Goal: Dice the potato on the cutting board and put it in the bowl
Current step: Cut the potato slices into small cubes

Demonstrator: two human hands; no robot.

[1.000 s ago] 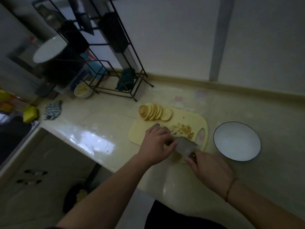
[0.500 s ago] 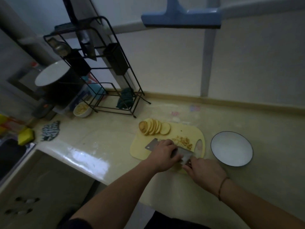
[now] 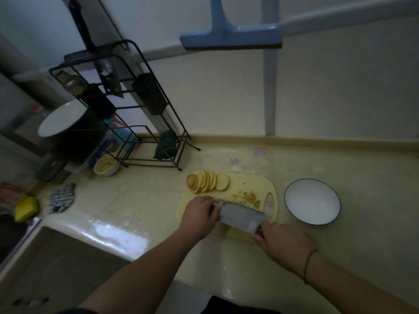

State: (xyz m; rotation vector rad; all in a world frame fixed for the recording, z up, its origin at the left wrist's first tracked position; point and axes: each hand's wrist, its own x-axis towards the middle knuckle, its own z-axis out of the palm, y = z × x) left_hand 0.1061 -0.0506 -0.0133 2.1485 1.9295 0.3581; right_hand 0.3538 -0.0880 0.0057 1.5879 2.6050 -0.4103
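One yellow cutting board (image 3: 249, 184) lay on the pale counter (image 3: 147, 200), with one white bowl (image 3: 312, 201) just beside it to the right, apart from it and holding nothing visible. On the board's far left stood one row of potato slices (image 3: 209, 182), leaning against one another like fallen tiles; roughly eight could be counted, though the overlap made an exact count uncertain. Near the board's right end, by its handle hole, sat one small heap of diced potato (image 3: 248, 197), its pieces too small to number.

One cleaver (image 3: 240, 217) lay across the near part of the board. The right hand (image 3: 284, 244) had its fingers wrapped around the cleaver's dark handle. The left hand (image 3: 199, 217) sat at the blade's far end, its fingers curled down on potato at the edge; what lay under them was mostly hidden. A thin cord circled the right wrist.

At the counter's back left stood one black wire rack (image 3: 127, 105), with one dark cloth (image 3: 166, 148) draped on its lower bar. One small bowl of pale pieces (image 3: 106, 165) sat near the rack's foot. Farther left were one striped cloth (image 3: 62, 198) and one yellow sponge (image 3: 26, 208). One blue squeegee (image 3: 231, 38) hung on the wall above.
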